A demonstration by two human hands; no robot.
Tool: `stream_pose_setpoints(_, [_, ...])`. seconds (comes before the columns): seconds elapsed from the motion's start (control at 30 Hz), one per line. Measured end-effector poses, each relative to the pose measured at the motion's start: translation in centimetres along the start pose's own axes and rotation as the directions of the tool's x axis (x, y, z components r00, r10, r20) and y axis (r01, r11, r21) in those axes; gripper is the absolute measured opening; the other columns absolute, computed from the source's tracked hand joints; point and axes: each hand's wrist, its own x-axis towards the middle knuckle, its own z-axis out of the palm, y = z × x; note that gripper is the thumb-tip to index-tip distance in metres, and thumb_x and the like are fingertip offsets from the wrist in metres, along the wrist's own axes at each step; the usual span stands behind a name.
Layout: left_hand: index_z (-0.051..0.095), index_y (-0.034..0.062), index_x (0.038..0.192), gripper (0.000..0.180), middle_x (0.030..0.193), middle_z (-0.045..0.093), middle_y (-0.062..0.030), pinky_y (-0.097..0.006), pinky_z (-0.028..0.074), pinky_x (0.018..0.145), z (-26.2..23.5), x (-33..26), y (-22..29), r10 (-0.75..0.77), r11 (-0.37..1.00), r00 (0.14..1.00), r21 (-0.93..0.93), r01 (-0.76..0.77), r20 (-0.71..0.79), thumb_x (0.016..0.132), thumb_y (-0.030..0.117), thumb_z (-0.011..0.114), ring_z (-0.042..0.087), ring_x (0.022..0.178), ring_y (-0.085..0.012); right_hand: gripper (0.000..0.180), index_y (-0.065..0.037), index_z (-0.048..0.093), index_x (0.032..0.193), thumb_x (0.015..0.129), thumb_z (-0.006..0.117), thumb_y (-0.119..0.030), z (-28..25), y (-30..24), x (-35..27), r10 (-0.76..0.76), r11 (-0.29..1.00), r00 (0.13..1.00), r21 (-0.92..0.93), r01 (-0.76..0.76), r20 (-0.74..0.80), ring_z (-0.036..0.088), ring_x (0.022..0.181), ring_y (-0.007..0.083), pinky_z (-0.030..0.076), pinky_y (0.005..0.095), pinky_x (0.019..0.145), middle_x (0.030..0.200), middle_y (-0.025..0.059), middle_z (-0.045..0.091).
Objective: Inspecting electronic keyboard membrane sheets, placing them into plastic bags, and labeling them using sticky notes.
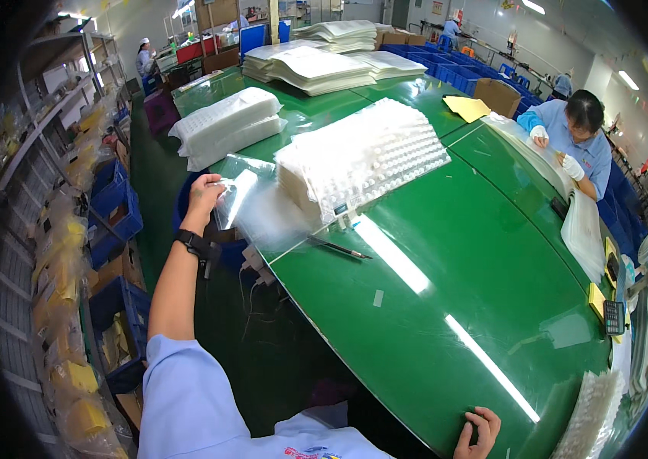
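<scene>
My left hand, a dark band on its wrist, pinches the edge of a clear plastic sheet at the left edge of the green table. The sheet lies beside a tall stack of translucent sheets with rows of round bumps. A thin pen-like tool rests on the table just in front of that stack. At the near edge of the table, my right hand rests on the surface, its fingers loosely bent and apart with nothing in them.
Behind the sheet lies a white wrapped bundle; farther back are stacks of pale sheets. A co-worker handles long sheets across the table. A calculator lies at right. Shelves with blue bins run along the left.
</scene>
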Motion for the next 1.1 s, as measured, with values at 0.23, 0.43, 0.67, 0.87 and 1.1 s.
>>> stream_pose_setpoints(0.23, [0.043, 0.0058, 0.135, 0.059, 0.082, 0.058, -0.0029, -0.025, 0.045, 0.057, -0.4, -3.9, 2.1, -0.158, 0.968, 0.981, 0.217, 0.130, 0.117, 0.080, 0.016, 0.058, 0.056, 0.068, -0.0129, 0.015, -0.001, 0.065, 0.100, 0.087, 0.058, -0.003, -0.2, 0.1, -0.1, 0.015, 1.000, 1.000, 0.013, -0.015, 0.017, 0.054, 0.105, 0.0334, 0.041, 0.0409, 0.093, 0.110, 0.0161, 0.059])
stream_pose_setpoints(0.43, [0.043, 0.0029, 0.133, 0.077, 0.116, 0.056, -0.0119, -0.032, 0.052, 0.068, 0.0, -4.5, 2.7, -0.200, 0.956, 0.963, 0.249, 0.152, 0.182, 0.078, 0.048, 0.072, 0.060, 0.086, -0.0192, 0.015, -0.001, 0.065, 0.100, 0.087, 0.059, -0.004, -0.3, 0.3, -0.2, 0.008, 1.000, 1.000, 0.000, -0.008, 0.023, 0.054, 0.105, 0.0337, 0.041, 0.0409, 0.094, 0.110, 0.0161, 0.060])
stream_pose_setpoints(0.67, [0.046, -0.0039, 0.129, 0.085, 0.113, 0.059, -0.0186, -0.034, 0.050, 0.077, 1.9, -5.3, 3.8, -0.119, 0.807, 0.910, 0.572, -0.145, 0.398, 0.068, 0.045, 0.080, 0.058, 0.103, -0.0229, 0.019, -0.001, 0.063, 0.105, 0.087, 0.058, -0.003, -1.7, -1.4, 0.8, -0.023, 0.999, 0.988, 0.040, 0.017, 0.153, 0.053, 0.107, 0.0343, 0.041, 0.0406, 0.094, 0.113, 0.0163, 0.059])
stream_pose_setpoints(0.87, [0.052, -0.0130, 0.112, 0.105, 0.107, 0.060, -0.0296, -0.042, 0.047, 0.090, 4.3, -4.6, 3.6, 0.070, 0.371, 0.874, 0.800, -0.471, 0.482, 0.053, 0.070, 0.075, 0.059, 0.103, -0.0374, 0.019, -0.001, 0.063, 0.104, 0.085, 0.059, -0.001, -2.0, -4.6, 3.6, -0.129, 0.984, 0.947, 0.153, 0.087, 0.293, 0.054, 0.108, 0.0354, 0.042, 0.0402, 0.094, 0.114, 0.0169, 0.058])
stream_pose_setpoints(1.1, [0.052, -0.0145, 0.105, 0.107, 0.105, 0.060, -0.0295, -0.040, 0.048, 0.088, 5.1, -2.9, 5.0, -0.010, 0.350, 0.830, 0.780, -0.519, 0.557, 0.043, 0.067, 0.082, 0.061, 0.096, -0.0372, 0.032, -0.003, 0.057, 0.113, 0.082, 0.064, -0.012, 3.8, -9.3, 7.3, -0.473, 0.873, 0.716, 0.382, 0.304, 0.513, 0.048, 0.119, 0.0326, 0.038, 0.0427, 0.100, 0.121, 0.0152, 0.054])
